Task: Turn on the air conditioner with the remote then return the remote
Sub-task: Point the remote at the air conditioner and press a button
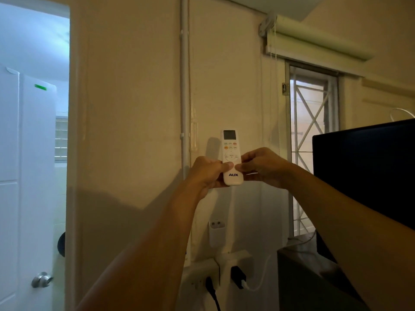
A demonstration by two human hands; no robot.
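I hold a white AUX remote [231, 151] upright in front of the cream wall, its small screen at the top and coloured buttons below. My left hand [207, 173] grips its lower left side, thumb on the front. My right hand [261, 167] pinches its lower right side, thumb next to the left thumb. Below the remote an empty white wall holder [216, 234] is fixed to the wall. A white edge at the very top right [269, 5] may be the air conditioner; I cannot tell.
A dark monitor [363, 171] stands at the right on a desk [298, 268]. Wall sockets with plugs and a white cable [215, 277] sit under the holder. A rolled blind [314, 43] hangs over the grilled window [310, 131]. An open doorway with a white door [29, 176] is at the left.
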